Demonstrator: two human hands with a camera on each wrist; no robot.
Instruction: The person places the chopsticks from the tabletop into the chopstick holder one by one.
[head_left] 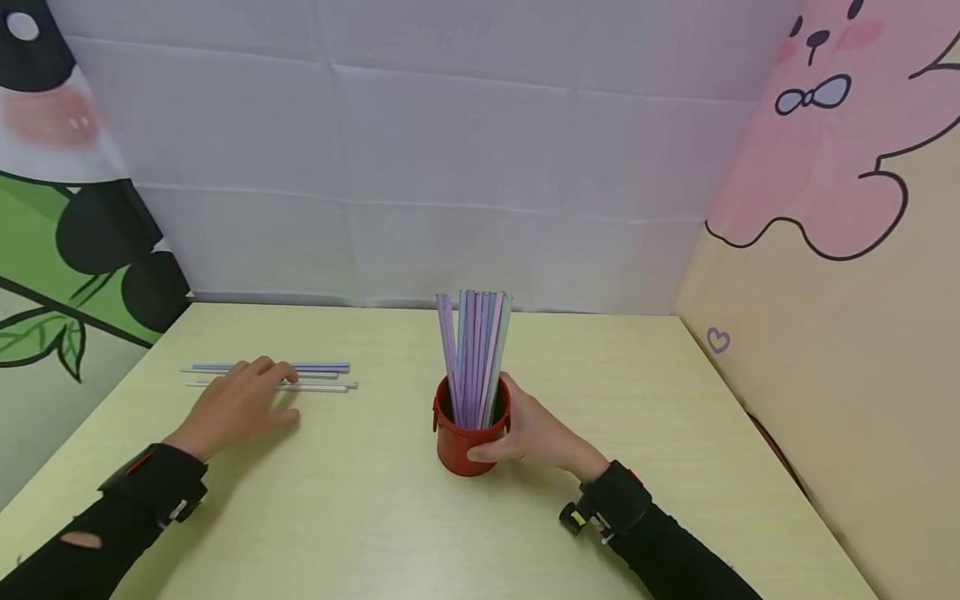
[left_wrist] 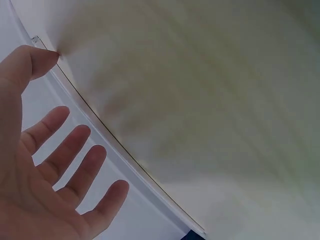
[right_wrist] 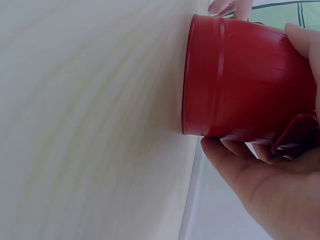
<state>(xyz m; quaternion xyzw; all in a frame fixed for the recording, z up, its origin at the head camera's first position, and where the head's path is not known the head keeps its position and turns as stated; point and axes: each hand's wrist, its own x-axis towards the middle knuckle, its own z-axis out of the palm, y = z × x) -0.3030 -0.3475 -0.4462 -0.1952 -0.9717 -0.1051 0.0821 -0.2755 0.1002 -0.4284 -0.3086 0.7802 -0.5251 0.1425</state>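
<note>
My right hand [head_left: 543, 433] grips a small red metal bucket [head_left: 459, 450] near the middle of the table, thumb across its front and fingers round the far side. Several pastel straws [head_left: 471, 358] in purple, blue, pink and pale green stand upright in it. In the right wrist view the bucket [right_wrist: 250, 80] shows its smooth side and a small handle loop [right_wrist: 297, 132]. On the left, my left hand [head_left: 243, 404] hovers over several loose straws [head_left: 322, 367] lying side by side, partly hiding them. Its fingers [left_wrist: 82, 175] are spread and loosely bent, with nothing between them in the left wrist view.
Both hands work over a pale wood-grain table [head_left: 390, 533]. A white creased cloth [head_left: 465, 150] hangs along its back edge. Cartoon-printed panels stand at both sides, a pink figure [head_left: 832, 167] on the right and a black, white and green one [head_left: 97, 225] on the left.
</note>
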